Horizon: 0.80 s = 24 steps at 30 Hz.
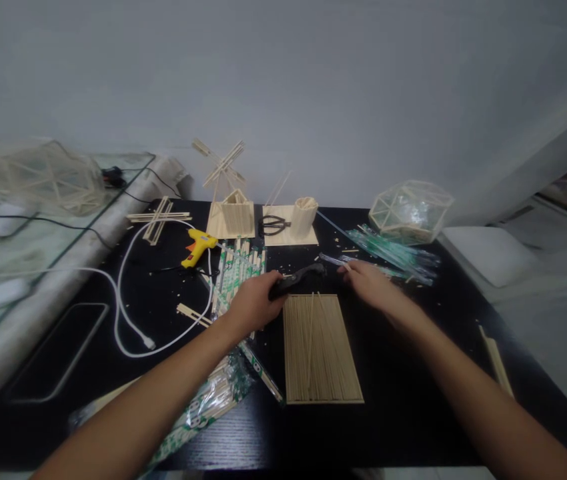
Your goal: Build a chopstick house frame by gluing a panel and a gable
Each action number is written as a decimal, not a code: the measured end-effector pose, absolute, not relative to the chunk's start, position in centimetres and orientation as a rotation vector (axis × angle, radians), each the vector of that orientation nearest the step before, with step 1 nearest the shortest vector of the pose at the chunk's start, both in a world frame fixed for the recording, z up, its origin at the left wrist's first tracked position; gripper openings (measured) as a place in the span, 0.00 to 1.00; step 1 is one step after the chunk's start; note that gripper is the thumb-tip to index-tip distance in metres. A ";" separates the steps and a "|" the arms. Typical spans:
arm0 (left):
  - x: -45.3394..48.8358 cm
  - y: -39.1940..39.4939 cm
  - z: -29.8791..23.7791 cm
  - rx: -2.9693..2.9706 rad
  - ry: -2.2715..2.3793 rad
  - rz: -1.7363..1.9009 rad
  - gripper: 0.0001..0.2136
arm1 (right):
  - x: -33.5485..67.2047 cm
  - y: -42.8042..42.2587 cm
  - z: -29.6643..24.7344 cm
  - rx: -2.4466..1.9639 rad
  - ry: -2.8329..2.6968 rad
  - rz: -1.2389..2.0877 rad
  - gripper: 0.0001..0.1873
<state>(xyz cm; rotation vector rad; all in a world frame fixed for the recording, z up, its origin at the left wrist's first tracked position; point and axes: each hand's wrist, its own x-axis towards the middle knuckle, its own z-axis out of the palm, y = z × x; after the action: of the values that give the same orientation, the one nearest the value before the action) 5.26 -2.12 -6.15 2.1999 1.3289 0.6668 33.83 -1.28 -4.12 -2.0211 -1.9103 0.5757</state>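
Note:
My left hand [257, 301] is closed around a long, dark tool [299, 279] with a curved far end; blur hides its exact kind. Across from it, my right hand [367, 285] pinches a thin strip in clear plastic [332, 259], which points toward the tool's tip. Below both hands lies a flat panel of wooden sticks [321, 353] set side by side, with two loose sticks slanting across it. Left of the panel, wrapped chopsticks [238, 270] in green and white paper lie beneath and beyond my left arm.
A yellow glue gun [200, 247] and a looped white cable [122, 293] lie left. Behind stand a stick windmill [237, 215] and a round stick tower [304, 220], with black-handled scissors or pliers [274, 225] between. Empty wrappers [393, 252] and a faceted frame [410, 211] are right.

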 end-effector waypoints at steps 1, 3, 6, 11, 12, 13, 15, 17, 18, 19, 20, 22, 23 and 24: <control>5.2 -2.1 -6.1 2.180 1.342 0.686 0.03 | 33.4 -1.4 -4.6 -1.986 -1.934 0.565 0.16; 5.1 -2.0 -6.1 2.151 1.363 0.717 0.03 | 32.8 -1.6 -5.6 -1.911 -1.977 0.528 0.15; 5.1 -1.9 -6.1 2.138 1.380 0.736 0.03 | 32.6 -1.8 -6.7 -1.819 -2.013 0.445 0.14; 5.2 -1.8 -6.3 2.126 1.379 0.751 0.05 | 33.1 -2.0 -7.6 -1.750 -2.005 0.301 0.12; 5.2 -1.8 -6.4 2.126 1.373 0.756 0.06 | 33.2 -2.0 -7.7 -1.741 -2.004 0.284 0.12; 5.2 -1.8 -6.4 2.126 1.372 0.760 0.06 | 33.3 -1.9 -7.8 -1.731 -2.004 0.272 0.11; 5.2 -1.7 -6.5 2.125 1.379 0.766 0.07 | 33.3 -1.8 -8.0 -1.712 -2.005 0.261 0.10; 5.1 -1.7 -6.5 2.121 1.392 0.781 0.09 | 33.3 -1.8 -8.1 -1.693 -2.002 0.259 0.08; 5.1 -1.7 -6.5 2.118 1.396 0.790 0.10 | 33.3 -1.8 -8.2 -1.685 -1.996 0.259 0.07; 5.1 -1.7 -6.5 2.115 1.397 0.801 0.10 | 33.2 -1.8 -8.4 -1.678 -1.988 0.259 0.06; 5.1 -1.7 -6.4 2.113 1.395 0.815 0.10 | 33.2 -1.8 -8.5 -1.672 -1.978 0.257 0.05; 5.2 -1.7 -6.3 2.102 1.390 0.848 0.09 | 33.2 -1.9 -8.7 -1.661 -1.958 0.253 0.03; 5.3 -1.8 -6.3 2.093 1.389 0.865 0.09 | 33.2 -1.9 -8.9 -1.653 -1.949 0.250 0.01; 5.3 -1.8 -6.2 2.083 1.393 0.880 0.10 | 33.3 -1.9 -9.0 -1.644 -1.943 0.247 0.01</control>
<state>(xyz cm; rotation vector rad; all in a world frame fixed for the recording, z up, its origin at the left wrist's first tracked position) 5.30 -1.80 -6.21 2.0831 1.3932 0.8796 33.26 -1.94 -8.99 -1.6443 -1.9434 0.2470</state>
